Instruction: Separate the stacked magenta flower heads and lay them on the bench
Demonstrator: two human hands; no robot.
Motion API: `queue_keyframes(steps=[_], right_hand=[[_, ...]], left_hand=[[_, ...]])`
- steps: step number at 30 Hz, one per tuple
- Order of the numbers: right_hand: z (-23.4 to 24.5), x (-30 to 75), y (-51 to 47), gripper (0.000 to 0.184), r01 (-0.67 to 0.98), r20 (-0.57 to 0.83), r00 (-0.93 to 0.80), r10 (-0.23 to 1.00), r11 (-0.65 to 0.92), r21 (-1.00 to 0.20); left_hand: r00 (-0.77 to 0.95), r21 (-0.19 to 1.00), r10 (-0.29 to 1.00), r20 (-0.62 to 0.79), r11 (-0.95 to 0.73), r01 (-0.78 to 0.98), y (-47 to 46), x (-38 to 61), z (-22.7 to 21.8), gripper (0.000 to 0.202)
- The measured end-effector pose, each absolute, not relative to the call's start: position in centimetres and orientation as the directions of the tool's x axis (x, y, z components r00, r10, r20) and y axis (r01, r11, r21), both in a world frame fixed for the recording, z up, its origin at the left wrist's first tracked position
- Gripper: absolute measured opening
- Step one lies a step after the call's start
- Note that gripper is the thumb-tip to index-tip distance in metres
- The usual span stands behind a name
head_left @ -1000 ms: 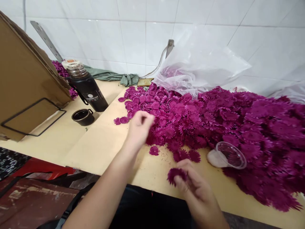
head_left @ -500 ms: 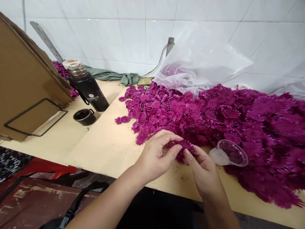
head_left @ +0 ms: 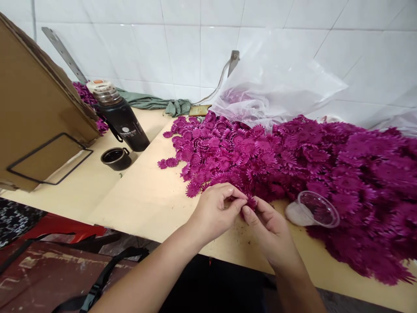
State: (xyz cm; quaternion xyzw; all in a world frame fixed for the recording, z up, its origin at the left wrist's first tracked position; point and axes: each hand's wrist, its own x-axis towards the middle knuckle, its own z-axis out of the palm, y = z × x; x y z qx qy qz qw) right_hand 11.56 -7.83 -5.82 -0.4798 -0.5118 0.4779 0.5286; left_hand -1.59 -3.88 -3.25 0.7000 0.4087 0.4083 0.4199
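Note:
Between my fingertips is a small magenta artificial flower piece [head_left: 250, 201], mostly covered by the fingers. My left hand [head_left: 219, 206] pinches it from the left with thumb and forefinger. From the other side my right hand [head_left: 266, 226] pinches it too, thumb in front. Both hands are held over the front part of the table, close together. Just behind them spreads a large heap of the same magenta flower pieces [head_left: 228, 150], with thin toothed petals. A clear plastic cup [head_left: 317, 209] lies tipped against the heap, right of my right hand, with something whitish inside.
A black bottle [head_left: 125, 124] and a black cup [head_left: 116, 159] stand at the left of the table [head_left: 143, 200]. Beyond them leans a cardboard box [head_left: 39, 104] with a black wire frame [head_left: 48, 158]. Clear plastic bags [head_left: 276, 82] lie behind the heap against the tiled wall.
My hands have drawn closer together, the right one shifting slightly left. The flower piece, more visible before, is now mostly hidden by my fingers.

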Motion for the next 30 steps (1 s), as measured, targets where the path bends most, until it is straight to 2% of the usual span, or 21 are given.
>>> queue_keyframes(steps=[3,6,10,11,14,17,19,21,24,27,30], right_hand=[[-5.4,11.6,-8.0,0.023,0.117,0.097,0.036,0.995,0.092,-0.989],[-4.9,11.0,-8.8,0.027,0.226,0.174,0.028,0.984,0.163,-0.96],[-5.1,10.3,-10.4,0.02,0.275,0.202,-0.05,0.978,0.208,-0.939],[-5.2,10.4,-10.6,0.018,0.261,0.198,-0.047,0.979,0.203,-0.944],[-5.4,11.0,-10.2,0.017,0.137,0.188,0.0,0.982,0.187,-0.973],[-5.3,11.6,-9.0,0.016,-0.002,0.165,0.067,0.984,0.165,-0.986],[-5.3,11.8,-8.5,0.016,-0.062,0.123,0.116,0.986,0.13,-0.989],[-5.4,12.0,-8.1,0.015,-0.111,0.074,0.157,0.985,0.092,-0.99],[-5.5,12.0,-7.9,0.013,-0.159,0.027,0.199,0.98,0.059,-0.985],[-5.4,11.7,-7.7,0.013,-0.204,0.014,0.197,0.98,0.054,-0.978],[-5.2,11.4,-7.5,0.016,-0.245,0.013,0.182,0.983,0.058,-0.968]], left_hand=[[0.274,0.882,0.917,0.289,-0.366,0.296,-4.1,-1.3,-3.6,0.012],[0.109,0.883,0.932,0.345,-0.362,0.299,-3.0,-1.6,-3.6,0.014],[-0.186,0.958,0.944,0.271,-0.246,0.148,0.0,-3.4,-2.9,0.014],[-0.216,0.963,0.94,0.264,-0.243,0.12,0.5,-3.8,-2.7,0.013],[-0.101,0.943,0.942,0.32,-0.306,0.13,0.7,-4.1,-2.7,0.007],[0.108,0.87,0.91,0.401,-0.415,0.266,-0.2,-3.3,-3.4,0.018],[0.161,0.815,0.883,0.441,-0.469,0.34,-0.9,-2.8,-3.8,0.024],[0.169,0.797,0.868,0.467,-0.496,0.345,-1.6,-2.6,-3.8,0.022],[0.243,0.824,0.866,0.438,-0.494,0.277,-2.7,-2.5,-3.2,0.016],[0.363,0.843,0.849,0.385,-0.483,0.236,-3.7,-2.2,-2.7,0.018],[0.37,0.839,0.848,0.378,-0.483,0.249,-4.2,-1.7,-2.9,0.014]])
